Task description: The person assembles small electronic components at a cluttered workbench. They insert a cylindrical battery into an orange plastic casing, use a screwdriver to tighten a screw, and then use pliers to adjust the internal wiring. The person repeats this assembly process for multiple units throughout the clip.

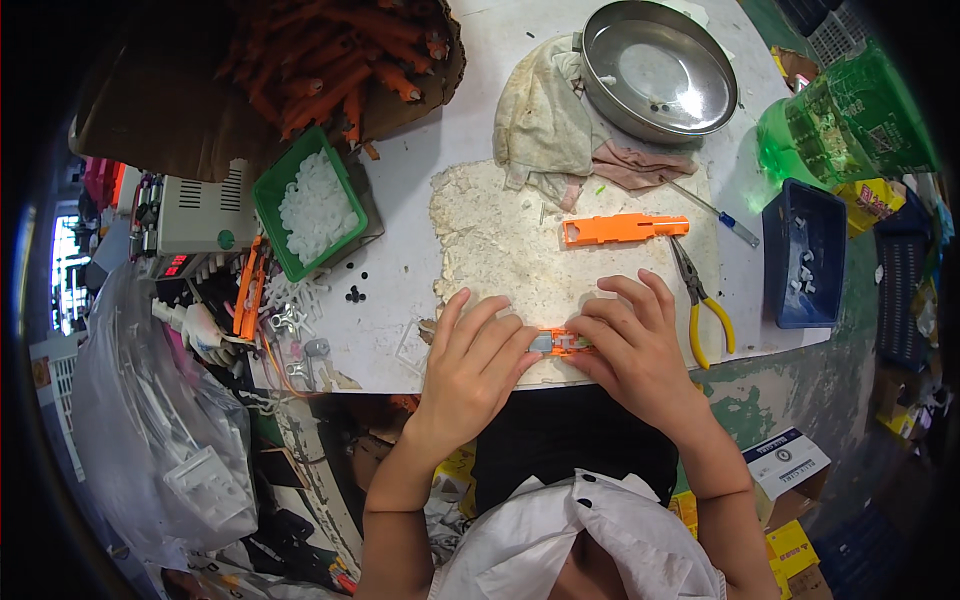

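Note:
Near the front edge of the worktable, both hands hold an orange plastic housing (pixel 571 342) that has a grey block at its left end. My left hand (pixel 468 362) grips that end between thumb and fingertips. At the other end my right hand (pixel 632 348) pinches it, and its fingers cover part of the inside. Farther off lies a longer orange plastic shell (pixel 620 229), flat on the worn board (pixel 480 230). Pliers with yellow handles (pixel 696 300) rest just right of my right hand, jaws pointing away. A screwdriver with a blue handle (pixel 738 229) lies beyond them.
A green tray of white plastic pieces (pixel 262 190) and a box heaped with orange parts (pixel 340 60) stand left. At the back are a round metal pan (pixel 655 75) and rags (pixel 540 120). A dark blue bin (pixel 768 260) and green bottle (pixel 860 115) stand right.

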`<state>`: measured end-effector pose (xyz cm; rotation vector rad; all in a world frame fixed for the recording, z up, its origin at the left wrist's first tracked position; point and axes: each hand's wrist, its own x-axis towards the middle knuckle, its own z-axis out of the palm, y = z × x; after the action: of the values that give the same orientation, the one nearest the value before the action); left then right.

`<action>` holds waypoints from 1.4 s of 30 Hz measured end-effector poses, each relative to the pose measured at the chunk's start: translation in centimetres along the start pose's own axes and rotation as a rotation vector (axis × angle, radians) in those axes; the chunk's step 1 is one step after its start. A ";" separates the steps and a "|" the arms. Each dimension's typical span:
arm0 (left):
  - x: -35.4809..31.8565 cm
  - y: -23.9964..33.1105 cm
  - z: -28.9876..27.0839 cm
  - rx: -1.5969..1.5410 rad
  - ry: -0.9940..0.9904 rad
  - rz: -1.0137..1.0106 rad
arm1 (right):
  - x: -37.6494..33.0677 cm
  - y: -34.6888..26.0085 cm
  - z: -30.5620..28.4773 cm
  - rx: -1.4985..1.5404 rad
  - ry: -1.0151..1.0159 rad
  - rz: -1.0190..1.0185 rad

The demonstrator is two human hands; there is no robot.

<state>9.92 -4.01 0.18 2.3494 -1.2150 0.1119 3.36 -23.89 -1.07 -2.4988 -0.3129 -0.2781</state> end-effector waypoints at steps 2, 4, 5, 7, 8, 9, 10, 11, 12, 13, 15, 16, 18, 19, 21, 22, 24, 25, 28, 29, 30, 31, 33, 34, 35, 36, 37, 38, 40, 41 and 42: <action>-0.4 -0.1 0.3 0.031 0.029 0.036 | 0.0 0.0 0.0 0.003 0.001 -0.003; -0.5 -0.1 0.4 0.024 0.030 0.028 | 0.0 0.1 0.1 0.009 -0.001 0.000; -0.3 -0.1 0.3 0.003 0.017 0.004 | 0.0 0.1 0.1 0.012 -0.002 0.002; -0.2 -0.1 0.2 -0.061 -0.003 -0.045 | 0.0 0.1 0.1 0.010 0.002 -0.005; -0.1 -0.1 0.2 -0.105 -0.010 -0.069 | 0.0 0.2 0.1 0.009 0.004 -0.008; -0.1 -0.2 0.2 -0.150 -0.020 -0.090 | -0.1 0.2 0.0 0.008 0.002 -0.010; 0.0 -0.2 0.1 -0.159 -0.030 -0.094 | -0.1 0.2 0.0 0.007 0.000 -0.013; 0.1 -0.1 -0.1 -0.168 -0.040 -0.098 | -0.1 0.2 -0.1 0.006 -0.002 -0.015; 0.3 0.0 -0.2 -0.178 -0.053 -0.099 | -0.1 0.3 -0.1 0.015 0.001 -0.013; 0.4 0.1 -0.3 -0.135 -0.053 -0.078 | -0.2 0.3 0.0 0.023 0.005 -0.012; 0.5 0.3 -0.3 -0.048 -0.056 -0.034 | -0.2 0.4 0.0 0.039 0.009 -0.004; 0.5 0.3 -0.2 -0.039 -0.036 -0.023 | -0.3 0.5 0.0 0.047 0.009 0.003; 0.1 0.2 0.0 -0.016 0.008 -0.003 | -0.3 0.6 0.1 0.052 0.012 0.000; -0.3 -0.1 0.1 -0.096 0.037 -0.027 | -0.2 0.6 0.2 0.049 0.016 -0.009; -1.5 -0.7 -0.1 -0.240 0.108 -0.082 | -0.1 0.5 0.2 0.039 0.016 -0.019; -1.9 -0.5 -0.1 -0.481 0.146 -0.205 | -0.1 0.4 0.0 0.033 0.013 -0.019; -2.5 0.6 0.4 -0.956 0.236 -0.445 | -0.1 0.2 -0.2 0.038 0.048 -0.022; -2.8 0.8 0.7 -1.199 0.258 -0.470 | -0.1 0.0 -0.3 0.049 0.085 -0.024; -3.5 1.2 0.9 -1.437 0.243 -0.457 | -0.3 -1.3 -0.8 0.152 0.201 -0.073; -3.5 1.4 0.7 -1.471 0.220 -0.489 | -0.3 -2.0 -1.1 0.212 0.231 -0.096; -3.6 1.6 1.0 -1.494 0.214 -0.474 | -0.5 -2.5 -1.5 0.261 0.256 -0.113; -3.6 1.6 1.3 -1.517 0.207 -0.458 | -0.5 -3.1 -1.6 0.297 0.278 -0.121; -3.8 1.7 1.8 -1.554 0.192 -0.416 | -0.5 -3.9 -1.6 0.315 0.291 -0.127; -3.8 1.9 1.7 -1.551 0.197 -0.420 | -0.5 -4.1 -1.6 0.321 0.299 -0.128; -3.7 2.2 1.6 -1.547 0.201 -0.424 | -0.5 -4.3 -1.5 0.326 0.304 -0.129; -3.7 2.4 1.5 -1.542 0.206 -0.429 | -0.6 -4.4 -1.5 0.327 0.304 -0.123; -3.7 2.5 1.5 -1.533 0.199 -0.401 | -0.7 -4.5 -1.5 0.327 0.303 -0.117; -3.7 2.4 1.5 -1.525 0.192 -0.373 | -0.8 -4.5 -1.5 0.328 0.303 -0.110; -3.7 2.4 1.6 -1.503 0.187 -0.328 | -1.0 -4.7 -1.8 0.315 0.305 -0.103; -3.7 2.4 1.5 -1.490 0.188 -0.310 | -1.0 -4.7 -1.9 0.309 0.306 -0.100; -3.6 2.4 1.5 -1.479 0.187 -0.291 | -1.1 -4.8 -1.9 0.303 0.306 -0.101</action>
<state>5.61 -3.17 -1.29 1.1065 -0.4638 -0.4891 0.75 -21.40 2.71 -2.1087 -0.3276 -0.5997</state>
